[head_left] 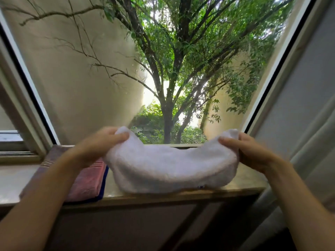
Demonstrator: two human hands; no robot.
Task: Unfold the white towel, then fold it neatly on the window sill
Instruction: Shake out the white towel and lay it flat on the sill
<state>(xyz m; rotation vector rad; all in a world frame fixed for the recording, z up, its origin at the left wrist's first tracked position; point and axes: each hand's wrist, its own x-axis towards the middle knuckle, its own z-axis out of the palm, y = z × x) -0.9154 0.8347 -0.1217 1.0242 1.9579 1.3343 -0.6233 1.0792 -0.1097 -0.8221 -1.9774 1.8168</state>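
Towel [170,167] sags between your left hand [97,145] and right hand [252,153], each grip pinching an end; lower edge overhangs sill [250,183], beside pink cloth [87,180].

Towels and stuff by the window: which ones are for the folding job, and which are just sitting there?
For the job:
- white towel, held up at both ends
- left hand and right hand, each pinching one end
- window sill, where it gets folded

Just lying about:
- pink towel, folded on the sill
- dark blue cloth under it
- curtain at the right
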